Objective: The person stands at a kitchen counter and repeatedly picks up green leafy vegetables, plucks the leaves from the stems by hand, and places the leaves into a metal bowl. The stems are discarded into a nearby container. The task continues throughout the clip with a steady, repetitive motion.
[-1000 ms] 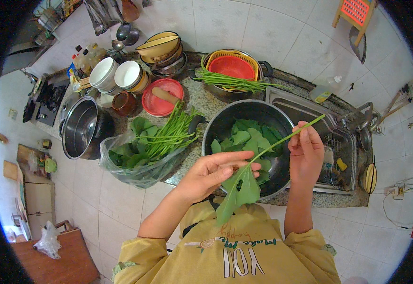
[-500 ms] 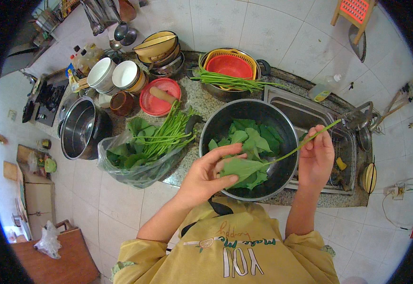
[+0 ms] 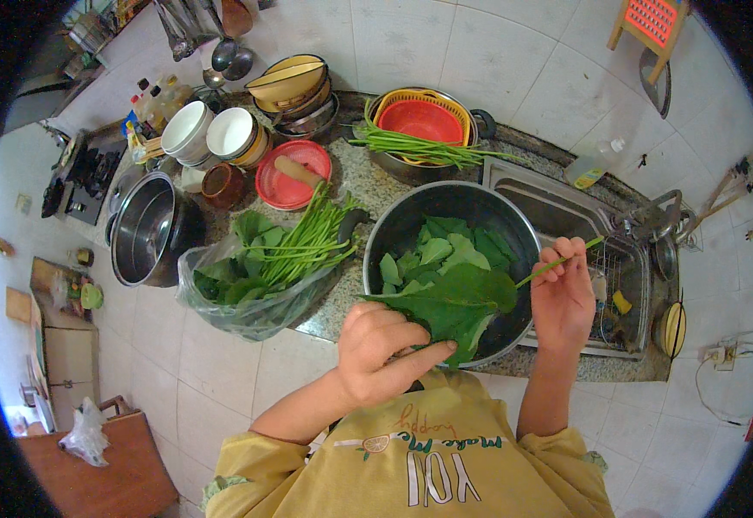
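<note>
A broad green leaf point(image 3: 456, 300) on a long stem is stretched between my two hands over a large dark pot point(image 3: 380, 231). My left hand point(image 3: 385, 345) grips the leaf's edge at the pot's near left rim, thumb pressed along it and the other fingers curled. At the pot's right side my right hand point(image 3: 563, 285) pinches the stem point(image 3: 595, 243), whose tip sticks out past the fingers toward the sink. Inside the pot lie several loose green leaves point(image 3: 458, 253). Left of it, a clear plastic bag point(image 3: 255, 321) holds more leafy stems point(image 3: 307, 242).
Bare green stems point(image 3: 432, 148) lie across a pot with red and yellow baskets point(image 3: 419, 119) behind. The steel sink point(image 3: 523, 186) is at right. An empty black pot point(image 3: 145, 226), a red basket with a pestle point(image 3: 268, 190) and stacked bowls point(image 3: 229, 132) stand left.
The leaf has turned to show its dark upper face and spread wider. My left hand has moved down and closed more on its edge; my right hand has shifted slightly down and left along the stem.
</note>
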Tool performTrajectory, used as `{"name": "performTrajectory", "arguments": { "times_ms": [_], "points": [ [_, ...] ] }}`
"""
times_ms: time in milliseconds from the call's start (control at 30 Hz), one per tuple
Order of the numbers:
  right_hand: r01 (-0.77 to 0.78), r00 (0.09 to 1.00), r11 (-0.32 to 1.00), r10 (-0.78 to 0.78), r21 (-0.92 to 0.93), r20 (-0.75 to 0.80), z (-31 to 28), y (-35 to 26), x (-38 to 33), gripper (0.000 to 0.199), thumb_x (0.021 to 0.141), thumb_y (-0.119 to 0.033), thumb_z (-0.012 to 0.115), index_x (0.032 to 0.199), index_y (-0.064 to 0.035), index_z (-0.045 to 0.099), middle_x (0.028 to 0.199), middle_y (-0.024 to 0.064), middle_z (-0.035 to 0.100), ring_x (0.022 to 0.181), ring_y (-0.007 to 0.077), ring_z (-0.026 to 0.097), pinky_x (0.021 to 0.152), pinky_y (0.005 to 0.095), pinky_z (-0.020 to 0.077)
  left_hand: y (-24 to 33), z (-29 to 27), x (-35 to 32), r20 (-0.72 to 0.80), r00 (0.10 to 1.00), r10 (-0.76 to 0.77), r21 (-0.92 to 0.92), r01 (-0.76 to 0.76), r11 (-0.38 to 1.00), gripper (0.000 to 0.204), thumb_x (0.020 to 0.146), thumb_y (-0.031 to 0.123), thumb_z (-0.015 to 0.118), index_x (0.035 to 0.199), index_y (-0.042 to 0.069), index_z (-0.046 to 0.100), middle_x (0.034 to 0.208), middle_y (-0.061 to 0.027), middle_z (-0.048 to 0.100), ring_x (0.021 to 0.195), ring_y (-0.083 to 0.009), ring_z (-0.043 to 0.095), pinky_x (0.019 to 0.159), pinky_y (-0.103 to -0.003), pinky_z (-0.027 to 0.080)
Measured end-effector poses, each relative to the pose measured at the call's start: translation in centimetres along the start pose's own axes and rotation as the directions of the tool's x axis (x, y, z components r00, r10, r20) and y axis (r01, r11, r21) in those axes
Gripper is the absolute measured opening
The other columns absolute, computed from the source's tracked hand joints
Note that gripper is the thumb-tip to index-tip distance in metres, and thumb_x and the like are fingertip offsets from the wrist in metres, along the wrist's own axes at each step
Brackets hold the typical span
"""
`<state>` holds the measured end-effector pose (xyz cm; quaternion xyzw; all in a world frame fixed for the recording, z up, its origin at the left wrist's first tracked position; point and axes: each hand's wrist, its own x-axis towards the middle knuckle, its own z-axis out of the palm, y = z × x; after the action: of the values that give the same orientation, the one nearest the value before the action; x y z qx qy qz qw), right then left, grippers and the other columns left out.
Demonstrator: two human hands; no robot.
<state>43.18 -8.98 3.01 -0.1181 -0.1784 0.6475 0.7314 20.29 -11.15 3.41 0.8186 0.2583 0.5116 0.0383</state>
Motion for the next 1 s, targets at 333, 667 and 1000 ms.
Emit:
{"name": "performTrajectory", "arguments": {
  "times_ms": [333, 667, 1000],
  "points": [
    [0.004, 1.0, 0.999, -0.003, 0.045, -0.011, 0.1, 0.2, -0.2, 0.015, 0.084, -0.007, 0.05, 0.098, -0.0052, 0.043, 0.087, 0.0033, 0.044, 0.072, 0.0125, 0.043, 0.066, 0.023, 0.0429, 0.1, 0.1, 0.7, 0.035, 0.985, -0.171, -0.076, 0.174, 0.982, 0.035, 0.052, 0.007, 0.059, 0.086, 0.007, 0.063, 0.081, -0.0048, 0.052, 0.074, -0.0201, 0.049, 0.063, -0.031, 0.04],
    [0.204, 0.963, 0.856, -0.261, -0.475, -0.058, 1.6, 0.3, -1.4, 0.012, 0.087, -0.016, 0.049, 0.095, -0.0067, 0.046, 0.083, 0.0028, 0.047, 0.066, 0.0099, 0.044, 0.057, 0.0225, 0.0378, 0.6, -0.2, 0.8, 0.625, 0.493, -0.606, -0.726, 0.651, -0.22, 0.029, 0.084, 0.009, 0.048, 0.11, -0.005, 0.047, 0.097, -0.0143, 0.058, 0.083, -0.0192, 0.058, 0.075, -0.03, 0.047],
    [0.24, 0.952, 0.808, -0.305, -0.538, -0.034, 2.1, 0.2, -1.8, 0.014, 0.087, -0.017, 0.048, 0.094, -0.0061, 0.045, 0.081, 0.0039, 0.045, 0.066, 0.0106, 0.044, 0.058, 0.0238, 0.0389, 1.0, -0.5, 1.2, 0.666, 0.477, -0.573, -0.731, 0.57, -0.375, 0.037, 0.082, 0.012, 0.052, 0.114, -0.006, 0.044, 0.098, -0.015, 0.058, 0.081, -0.0203, 0.059, 0.075, -0.031, 0.047]
  ]
}}
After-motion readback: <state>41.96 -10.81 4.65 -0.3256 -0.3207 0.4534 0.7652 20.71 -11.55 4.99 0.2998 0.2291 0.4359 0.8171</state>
